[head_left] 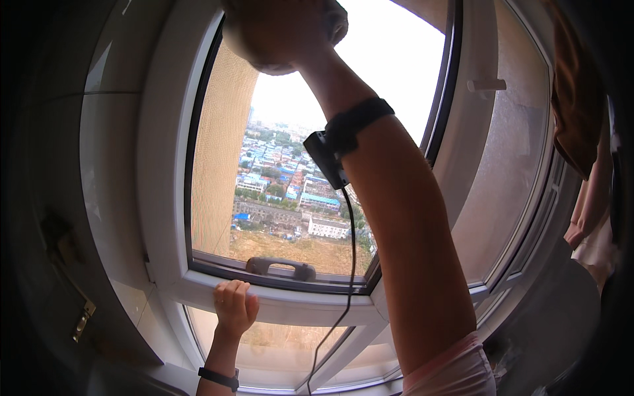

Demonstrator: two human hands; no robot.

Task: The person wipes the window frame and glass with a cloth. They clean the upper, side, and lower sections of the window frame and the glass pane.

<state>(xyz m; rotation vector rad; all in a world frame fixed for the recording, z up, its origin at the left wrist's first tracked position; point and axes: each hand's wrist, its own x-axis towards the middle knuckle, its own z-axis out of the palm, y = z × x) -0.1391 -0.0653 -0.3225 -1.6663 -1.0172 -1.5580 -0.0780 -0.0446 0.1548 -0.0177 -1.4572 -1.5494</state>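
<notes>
My right arm reaches up across the window pane [282, 208], and my right hand [285, 29] is at its upper part. It is dark and blurred, pressed over a crumpled cloth [339, 22] whose edges show around the hand. Lower left, my left hand [235, 303] has its curled fingers on the lower rail of the white window frame [307, 307]. Just above that rail, a grey piece with a loop handle [281, 269] sits at the bottom of the pane; which side of the glass it is on I cannot tell.
A black box on a strap [327, 158] is on my right forearm, its cable [353, 237] hanging down past the frame. A white window handle [487, 85] juts out at right, near hanging clothes [577, 99]. At left is a brass bolt [83, 321]. Buildings lie far below outside.
</notes>
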